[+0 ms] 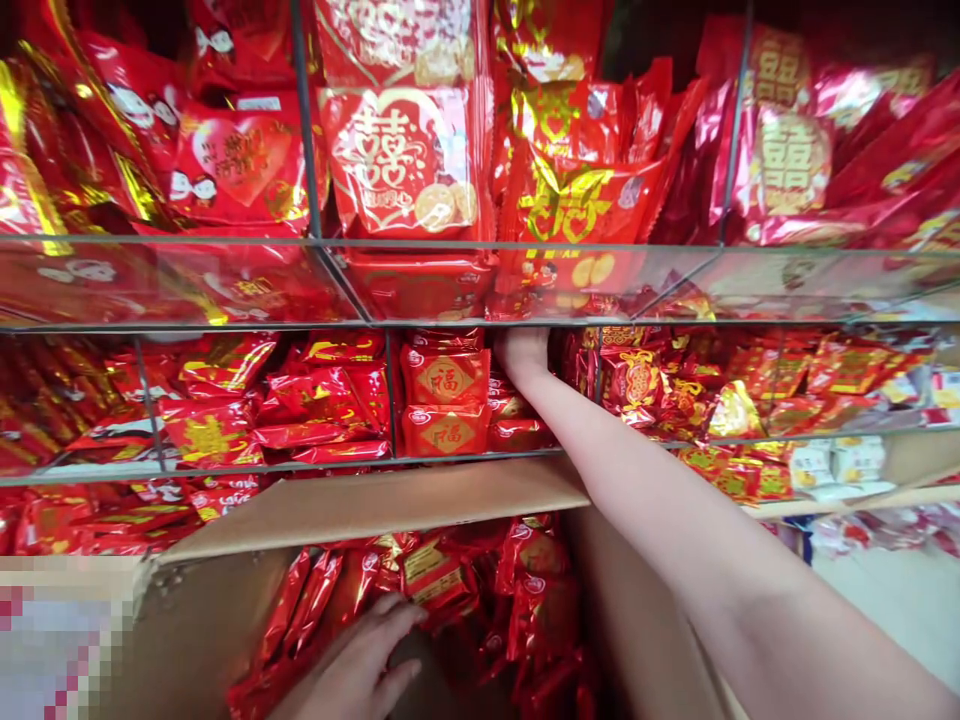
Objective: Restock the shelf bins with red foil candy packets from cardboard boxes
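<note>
We've lots of red packs (446, 382) above and inside the box (420, 500) — left hand (364, 655) open inside, right hand (523, 352) above, grip we can't tell.

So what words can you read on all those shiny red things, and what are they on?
"囍": the heart packet, top shelf, middle.
"囍": the pink-red packet, top shelf, right.
"福": the upper square packet, middle shelf.
"福": the lower square packet, just under it.
The panda packet has writing too blurred to read. The small print on the boxed packets is too tiny.
</note>
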